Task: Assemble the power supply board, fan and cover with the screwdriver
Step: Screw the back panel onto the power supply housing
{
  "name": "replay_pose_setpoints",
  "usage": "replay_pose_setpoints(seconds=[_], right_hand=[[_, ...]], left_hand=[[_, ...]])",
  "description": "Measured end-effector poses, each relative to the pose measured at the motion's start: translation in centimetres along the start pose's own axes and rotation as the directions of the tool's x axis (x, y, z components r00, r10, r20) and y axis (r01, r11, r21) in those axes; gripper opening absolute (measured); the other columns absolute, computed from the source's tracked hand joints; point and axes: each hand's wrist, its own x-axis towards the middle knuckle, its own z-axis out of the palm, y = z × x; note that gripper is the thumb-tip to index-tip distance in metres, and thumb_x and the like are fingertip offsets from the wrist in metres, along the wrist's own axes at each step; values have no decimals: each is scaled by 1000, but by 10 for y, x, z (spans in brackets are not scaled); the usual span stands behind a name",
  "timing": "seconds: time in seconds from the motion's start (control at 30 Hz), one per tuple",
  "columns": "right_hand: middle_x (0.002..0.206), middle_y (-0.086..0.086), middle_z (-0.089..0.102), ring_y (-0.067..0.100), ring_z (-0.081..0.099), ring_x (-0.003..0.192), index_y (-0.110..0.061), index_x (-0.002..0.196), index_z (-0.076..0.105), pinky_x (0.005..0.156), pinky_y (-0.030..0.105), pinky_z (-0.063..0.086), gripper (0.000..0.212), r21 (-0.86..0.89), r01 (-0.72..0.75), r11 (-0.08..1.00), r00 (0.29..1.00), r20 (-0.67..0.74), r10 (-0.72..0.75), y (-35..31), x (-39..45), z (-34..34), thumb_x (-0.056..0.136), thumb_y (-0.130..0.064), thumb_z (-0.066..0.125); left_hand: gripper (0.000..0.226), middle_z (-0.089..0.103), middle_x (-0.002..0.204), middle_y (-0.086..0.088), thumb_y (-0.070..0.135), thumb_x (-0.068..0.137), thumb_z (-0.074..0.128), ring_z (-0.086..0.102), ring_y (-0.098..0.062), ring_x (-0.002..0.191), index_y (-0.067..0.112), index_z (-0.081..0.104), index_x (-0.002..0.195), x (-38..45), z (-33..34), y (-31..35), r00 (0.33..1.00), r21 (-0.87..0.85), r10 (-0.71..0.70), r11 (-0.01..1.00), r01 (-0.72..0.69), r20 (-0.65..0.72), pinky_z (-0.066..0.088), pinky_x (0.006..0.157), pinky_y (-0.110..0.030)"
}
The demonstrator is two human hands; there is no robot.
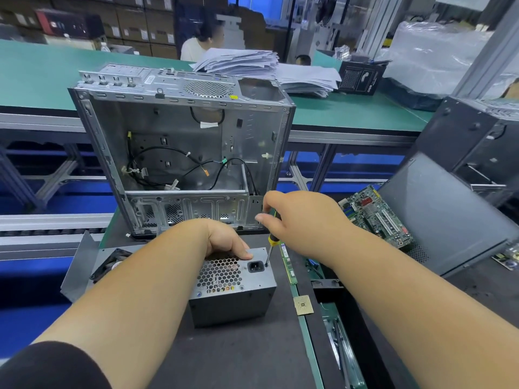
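Here the left hand (224, 242) curls over the far edge of the power supply box (233, 287) on the near bench, while the right hand (297, 217) grips the screwdriver (271, 240), tip at the box's far right corner screw beside the socket (255, 267).

This is a computer assembly or repair workshop on a factory floor. A long green-matted worktop (42, 77) on aluminium framing runs across the far side, with stacked brown cardboard cartons (134, 26) behind it and a seated person (196, 43) at work there. An open bare-metal computer case (179, 147) stands on the near dark worktop (244, 357), with a green circuit board (376, 214) to the right, beside a loose pile of white papers (252, 66).
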Motion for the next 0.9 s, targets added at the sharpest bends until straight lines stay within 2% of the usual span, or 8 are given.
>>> replay_pose_setpoints(seconds=[0.2, 0.3, 0.43, 0.57, 0.63, 0.7, 0.8, 0.9], right_hand=[[80, -10, 42, 14, 45, 70, -21, 103, 43, 51, 29, 27, 15, 223, 18, 975, 999, 36, -26, -2, -3, -5, 89, -23, 47], [75, -11, 43, 5, 43, 63, -24, 106, 42, 49, 27, 26, 17, 187, 27, 982, 1000, 3, -28, -1, -3, -6, 95, -33, 51], [72, -7, 55, 19, 51, 67, -25, 101, 46, 48, 28, 26, 29, -33, -4, 999, 1000, -30, 3, 0, -4, -2, 98, -53, 41], [91, -7, 53, 20, 53, 79, -24, 109, 50, 55, 31, 31, 21, 102, 4, 995, 1000, -4, -4, 0, -7, 0, 94, -37, 43], [98, -8, 51, 18, 52, 80, -26, 121, 47, 57, 31, 33, 31, 183, 21, 983, 999, 20, -26, 0, -6, -3, 90, -29, 48], [95, -9, 53, 18, 53, 78, -28, 127, 44, 55, 31, 34, 36, 174, 17, 985, 1000, -1, -17, 2, -5, -4, 91, -30, 51], [75, -10, 51, 19, 52, 71, -27, 118, 48, 49, 28, 28, 30, 2, -8, 1000, 999, -51, 8, 2, -4, -1, 96, -47, 48], [75, -7, 55, 20, 55, 71, -25, 103, 51, 49, 28, 27, 29, -28, -7, 1000, 999, -50, 5, 3, -5, 3, 97, -52, 40]], left_hand=[[20, 67, 109, -11, 18, 96, 56, 57, -30, 106, 18, 75, 88, -4, 4, 1, 1000, -8, 4, 1000, -4, 19, 38, 110, -51], [24, 66, 113, -11, 20, 97, 56, 57, -29, 107, 20, 77, 84, -5, 4, 1, 1000, 10, 5, 1000, -5, 24, 37, 111, -50], [24, 67, 114, -9, 22, 96, 57, 57, -28, 109, 23, 77, 83, -4, 4, 2, 1000, 31, 1, 1000, -1, 3, 38, 110, -47], [21, 68, 106, -10, 21, 97, 54, 56, -29, 105, 20, 74, 91, -5, 4, 3, 999, 32, 4, 999, -5, 40, 37, 110, -50], [21, 68, 105, -10, 21, 97, 54, 57, -29, 105, 19, 74, 92, -5, 4, 3, 999, 33, 4, 999, -5, 42, 38, 110, -50], [21, 68, 109, -10, 21, 97, 55, 57, -29, 107, 20, 75, 91, -5, 4, 3, 999, 28, 4, 1000, -5, 40, 38, 110, -50], [20, 66, 121, -11, 23, 96, 57, 56, -29, 112, 22, 75, 91, -4, 3, 2, 1000, 44, -3, 999, 2, 22, 37, 110, -47], [16, 66, 120, -8, 24, 94, 61, 57, -26, 110, 23, 76, 87, -1, 2, 2, 1000, 36, -12, 999, 13, -28, 39, 107, -42]])
